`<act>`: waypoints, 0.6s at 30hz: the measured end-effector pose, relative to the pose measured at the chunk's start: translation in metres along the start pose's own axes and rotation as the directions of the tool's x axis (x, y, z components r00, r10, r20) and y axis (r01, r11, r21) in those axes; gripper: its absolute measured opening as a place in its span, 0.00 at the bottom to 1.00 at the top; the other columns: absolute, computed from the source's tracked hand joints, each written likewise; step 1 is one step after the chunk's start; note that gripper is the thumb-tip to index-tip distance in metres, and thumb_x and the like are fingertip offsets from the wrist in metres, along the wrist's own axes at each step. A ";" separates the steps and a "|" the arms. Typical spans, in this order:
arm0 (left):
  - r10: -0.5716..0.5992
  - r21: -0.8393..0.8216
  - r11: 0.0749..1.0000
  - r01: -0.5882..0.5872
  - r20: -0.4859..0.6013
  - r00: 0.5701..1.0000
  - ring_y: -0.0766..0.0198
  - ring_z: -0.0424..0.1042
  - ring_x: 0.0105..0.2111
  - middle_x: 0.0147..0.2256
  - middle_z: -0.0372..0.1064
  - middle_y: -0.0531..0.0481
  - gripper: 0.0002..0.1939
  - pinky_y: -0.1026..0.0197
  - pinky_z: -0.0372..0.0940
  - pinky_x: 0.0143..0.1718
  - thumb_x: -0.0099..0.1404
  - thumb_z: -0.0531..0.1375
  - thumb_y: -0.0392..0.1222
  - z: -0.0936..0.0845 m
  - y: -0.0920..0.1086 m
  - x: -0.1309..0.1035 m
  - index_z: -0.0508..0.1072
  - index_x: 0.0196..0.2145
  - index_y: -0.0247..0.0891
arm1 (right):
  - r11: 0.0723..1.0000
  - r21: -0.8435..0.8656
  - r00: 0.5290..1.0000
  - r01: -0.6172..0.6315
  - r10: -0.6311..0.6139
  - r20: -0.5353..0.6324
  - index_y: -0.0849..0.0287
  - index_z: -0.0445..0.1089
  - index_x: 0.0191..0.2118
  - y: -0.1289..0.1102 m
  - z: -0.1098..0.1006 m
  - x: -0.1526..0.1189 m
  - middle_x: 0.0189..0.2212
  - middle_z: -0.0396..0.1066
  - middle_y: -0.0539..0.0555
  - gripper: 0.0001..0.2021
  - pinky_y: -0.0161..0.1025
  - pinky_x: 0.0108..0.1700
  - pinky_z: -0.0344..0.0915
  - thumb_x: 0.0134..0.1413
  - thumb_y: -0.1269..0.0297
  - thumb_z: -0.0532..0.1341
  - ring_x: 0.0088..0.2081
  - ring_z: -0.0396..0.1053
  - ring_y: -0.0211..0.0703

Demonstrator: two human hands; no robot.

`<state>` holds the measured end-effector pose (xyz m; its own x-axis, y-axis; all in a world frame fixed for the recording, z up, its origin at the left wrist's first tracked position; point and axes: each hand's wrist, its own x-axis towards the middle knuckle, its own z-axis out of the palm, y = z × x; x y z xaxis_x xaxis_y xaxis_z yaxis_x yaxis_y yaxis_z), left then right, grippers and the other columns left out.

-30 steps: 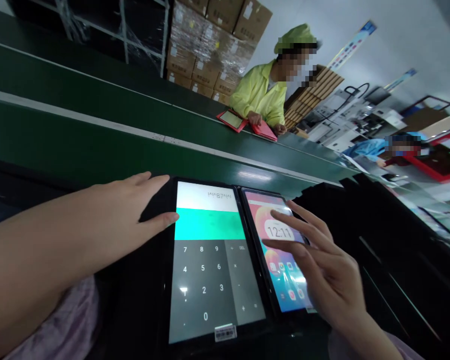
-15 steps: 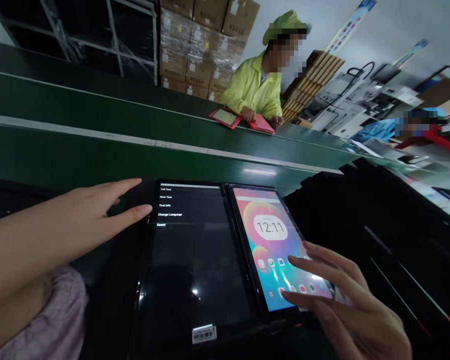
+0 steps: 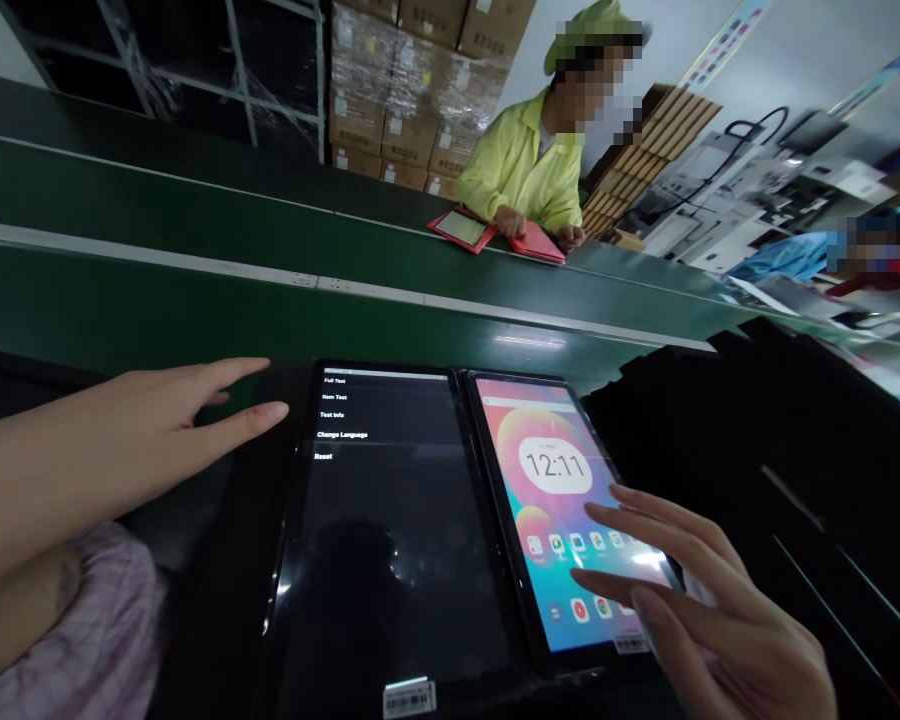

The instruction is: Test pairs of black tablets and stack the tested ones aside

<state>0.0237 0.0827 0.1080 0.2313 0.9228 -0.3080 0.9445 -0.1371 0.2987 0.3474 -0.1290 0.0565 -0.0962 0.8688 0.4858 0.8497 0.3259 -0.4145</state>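
Observation:
Two tablets lie side by side in front of me. The left tablet [image 3: 390, 540] has a dark screen with a short white text menu and a barcode sticker at its lower edge. On the right tablet [image 3: 555, 510] a colourful home screen shows 12:11 and rows of icons. My left hand [image 3: 195, 415] is just off the upper left edge of the dark tablet, fingers apart and holding nothing. Over the right side of the lit tablet hovers or rests my right hand [image 3: 720, 600], its fingers spread; whether they touch the glass I cannot tell.
Across the green bench [image 3: 217, 310] a person in yellow [image 3: 525, 165] handles a red case [image 3: 536, 243], with another red-cased tablet [image 3: 463, 228] beside it. Stacked dark objects [image 3: 720, 430] stand at the right. Cartons [image 3: 412, 90] are piled behind.
My left hand has drawn slightly left, away from the dark tablet. My right hand has shifted a little relative to the lit tablet, uncovering more icons and a sticker. The view has moved slightly.

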 end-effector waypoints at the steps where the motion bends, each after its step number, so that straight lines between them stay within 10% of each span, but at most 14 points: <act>1: -0.002 -0.003 1.000 0.002 0.009 1.000 0.40 0.69 0.57 0.58 0.69 0.37 0.40 0.40 0.59 0.62 0.69 0.42 0.67 0.000 0.000 0.001 0.60 0.69 0.41 | 1.000 0.008 1.000 -0.011 0.011 0.011 0.52 0.80 0.45 0.001 -0.001 -0.001 0.55 0.73 0.55 0.17 0.49 0.46 0.79 0.61 0.78 0.58 0.61 0.66 0.57; 18: 0.018 0.012 1.000 -0.019 0.046 0.999 0.40 0.69 0.57 0.58 0.68 0.38 0.39 0.40 0.56 0.63 0.68 0.44 0.65 0.002 0.009 0.005 0.61 0.68 0.41 | 0.996 -0.007 0.990 0.088 -0.087 0.110 0.54 0.80 0.42 -0.003 0.000 0.002 0.57 0.71 0.53 0.17 0.45 0.49 0.78 0.57 0.79 0.58 0.63 0.64 0.54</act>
<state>0.0338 0.0853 0.1074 0.2588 0.9027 -0.3438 0.9427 -0.1584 0.2938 0.3443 -0.1286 0.0583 -0.2262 0.8731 0.4320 0.8416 0.3985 -0.3647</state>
